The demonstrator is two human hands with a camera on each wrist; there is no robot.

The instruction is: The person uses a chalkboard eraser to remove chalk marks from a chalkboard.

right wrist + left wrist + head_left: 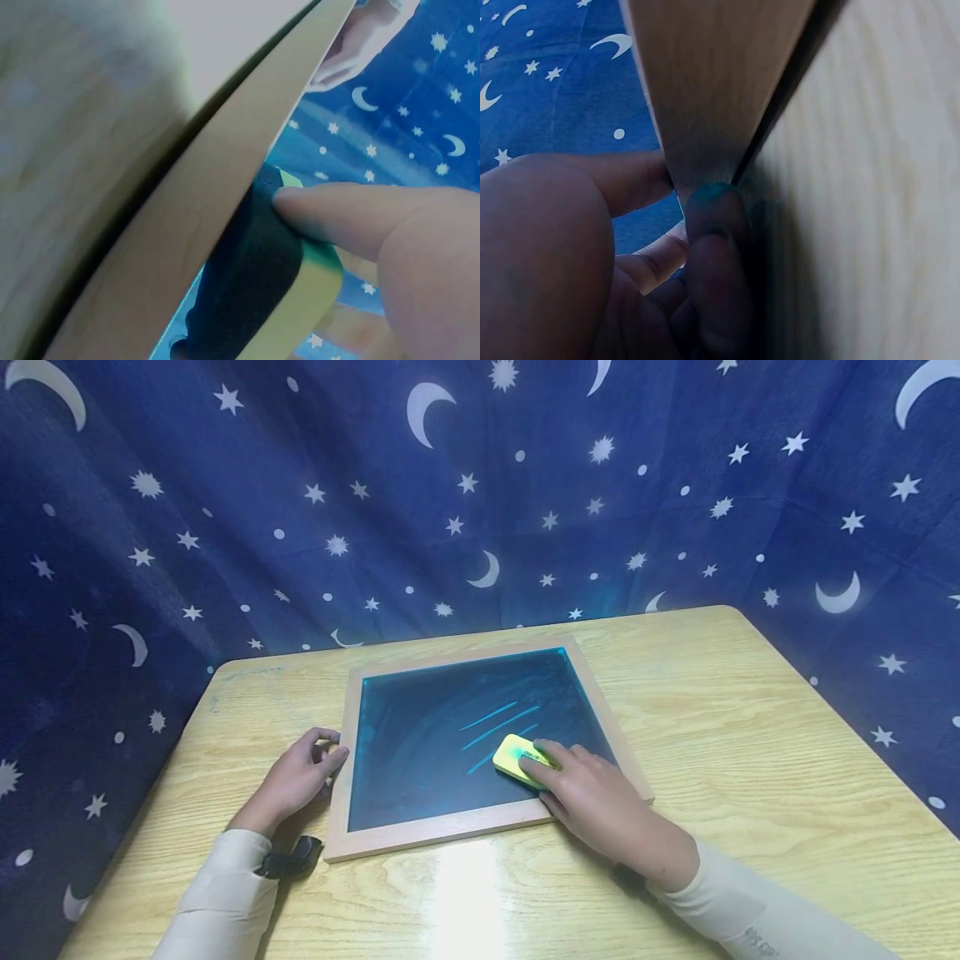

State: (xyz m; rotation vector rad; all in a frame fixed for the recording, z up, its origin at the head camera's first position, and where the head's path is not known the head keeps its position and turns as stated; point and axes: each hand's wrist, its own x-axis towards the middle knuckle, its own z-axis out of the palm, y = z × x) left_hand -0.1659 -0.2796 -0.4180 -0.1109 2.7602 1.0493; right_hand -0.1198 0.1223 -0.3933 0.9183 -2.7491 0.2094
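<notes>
A person in pale sleeves (757, 902) works at a wood-grain table (750, 735), both forearms reaching in from the near side. The right hand (600, 802), its wrist over the near edge of the board (412, 743), holds a yellow eraser (512, 753) between thumb and fingers. The eraser sits on the dark surface, just inside the near bar of the wooden frame (450, 828) and toward its right corner, dark pad toward the board. It looks light, firm in its yellow body and softer in the pad, and unlikely to break; its long sides seem the best hold, the pad's face left free.

The left hand (296, 777) grips the left edge of the frame, thumb on top and a curled, blue-smudged fingertip against the outer side. The board appears flat, stiff and light enough to slide if pushed; its rim offers the surest grip.

Just beyond the eraser run slanting blue lines (501, 728), with open surface to their left and a far bar behind. The frame's raised edge bounds every stroke, nearest at the front. The table stretches widest to the board's right; only a narrow strip separates the far bar from the star-and-moon cloth (420, 527).
</notes>
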